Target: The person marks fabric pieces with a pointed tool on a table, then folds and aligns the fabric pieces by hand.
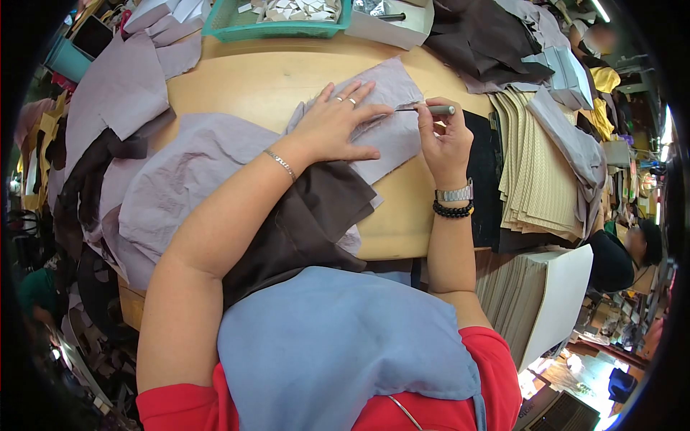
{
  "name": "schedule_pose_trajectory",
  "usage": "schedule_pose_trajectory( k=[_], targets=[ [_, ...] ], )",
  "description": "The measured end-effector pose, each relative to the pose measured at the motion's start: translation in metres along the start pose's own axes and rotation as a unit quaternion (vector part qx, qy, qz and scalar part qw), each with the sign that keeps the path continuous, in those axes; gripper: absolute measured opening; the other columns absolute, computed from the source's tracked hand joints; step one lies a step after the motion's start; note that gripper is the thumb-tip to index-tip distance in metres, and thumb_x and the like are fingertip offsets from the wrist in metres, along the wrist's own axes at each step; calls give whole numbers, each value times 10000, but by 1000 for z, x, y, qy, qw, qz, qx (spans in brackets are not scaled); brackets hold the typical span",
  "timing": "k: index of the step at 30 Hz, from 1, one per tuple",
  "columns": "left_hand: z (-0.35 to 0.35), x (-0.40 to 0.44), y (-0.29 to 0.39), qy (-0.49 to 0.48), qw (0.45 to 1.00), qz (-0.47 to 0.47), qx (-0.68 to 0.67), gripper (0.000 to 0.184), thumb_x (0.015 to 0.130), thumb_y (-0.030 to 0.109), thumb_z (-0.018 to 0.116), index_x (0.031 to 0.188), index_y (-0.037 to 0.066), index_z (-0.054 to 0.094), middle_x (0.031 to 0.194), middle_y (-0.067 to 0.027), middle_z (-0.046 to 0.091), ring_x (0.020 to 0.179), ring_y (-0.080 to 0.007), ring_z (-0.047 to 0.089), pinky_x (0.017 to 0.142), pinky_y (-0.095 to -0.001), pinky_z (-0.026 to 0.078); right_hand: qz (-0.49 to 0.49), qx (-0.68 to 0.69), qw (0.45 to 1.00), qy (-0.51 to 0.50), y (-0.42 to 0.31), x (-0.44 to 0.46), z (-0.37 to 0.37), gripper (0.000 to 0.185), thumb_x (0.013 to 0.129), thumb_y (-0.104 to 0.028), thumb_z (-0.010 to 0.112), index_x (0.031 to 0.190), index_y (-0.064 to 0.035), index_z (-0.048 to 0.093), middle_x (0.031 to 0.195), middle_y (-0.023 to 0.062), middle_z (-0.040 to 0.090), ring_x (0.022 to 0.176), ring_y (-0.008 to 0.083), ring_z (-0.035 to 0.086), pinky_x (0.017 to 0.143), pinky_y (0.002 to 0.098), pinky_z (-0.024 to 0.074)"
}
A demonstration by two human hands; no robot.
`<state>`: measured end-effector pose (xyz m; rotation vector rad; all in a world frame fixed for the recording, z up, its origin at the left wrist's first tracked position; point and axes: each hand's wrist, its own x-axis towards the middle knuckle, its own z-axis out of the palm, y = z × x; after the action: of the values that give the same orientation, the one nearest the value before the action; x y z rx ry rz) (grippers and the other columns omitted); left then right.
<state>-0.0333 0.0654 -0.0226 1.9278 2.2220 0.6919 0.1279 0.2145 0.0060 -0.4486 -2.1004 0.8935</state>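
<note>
my left hand (pixel 336 126), open with fingers spread and gripping nothing, lies flat on the pale lilac-grey fabric piece (pixel 394 80) atop the smooth tan table (pixel 402 208). my right hand (pixel 447 146), curled by the fabric's right edge, pinches a slim grey-handled pen-like tool (pixel 441 110); its long axis runs crosswise, thin tip leftward, near my left index fingertip.

Covered, Cropped and Blurred

The left hand (pixel 339 122) covers part of the lilac fabric (pixel 392 82) — the cloth under its palm is out of sight. The right hand (pixel 443 138) hides part of the grey-handled tool (pixel 443 110); its fine tip is too small to make out. The top edge cuts off the green tray (pixel 276 31) — the bottom edge, the blue apron (pixel 323 345). At upper right, a person's head (pixel 599 39) is blurred.
</note>
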Motion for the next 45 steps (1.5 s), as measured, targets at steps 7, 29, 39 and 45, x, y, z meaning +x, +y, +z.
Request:
schedule_pose_trajectory(
  k=[7, 29, 39, 45],
  targets=[
    [1, 0, 0, -9, 1000, 0, 2, 792, 727, 624, 724, 1406, 301, 475, 1567, -181, 311, 1465, -360, 251, 1153, -626, 157, -11, -1, 1000, 17, 1, 2, 2, 141, 905, -74, 686, 1006, -12, 609, 818, 97, 690, 727, 156, 700, 654, 284, 586],
    [-11, 6, 5, -70, 997, -24, 25, 823, 725, 615, 721, 1419, 230, 503, 1555, -160, 340, 1470, -323, 251, 1169, -599, 159, 147, 273, 946, 94, 39, 17, -18, 222, 971, -145, 633, 1136, -27, 542, 910, 75, 682, 725, 83, 641, 668, 233, 569],
    [11, 36, 3, -5, 999, -33, -10, 776, 743, 603, 719, 1376, 190, 544, 1532, -139, 387, 1455, -314, 289, 1172, -562, 209, 90, 234, 966, 62, 37, 2, -8, 214, 955, -111, 652, 1113, -7, 553, 939, 88, 687, 813, 99, 656, 702, 239, 573],
    [7, 35, 4, -9, 999, -31, 0, 789, 745, 603, 713, 1401, 207, 523, 1548, -134, 365, 1457, -311, 284, 1170, -561, 212, 83, 182, 979, 31, 33, 2, -7, 214, 948, -104, 660, 1097, 19, 569, 935, 79, 682, 840, 100, 655, 707, 240, 577]
  ],
)
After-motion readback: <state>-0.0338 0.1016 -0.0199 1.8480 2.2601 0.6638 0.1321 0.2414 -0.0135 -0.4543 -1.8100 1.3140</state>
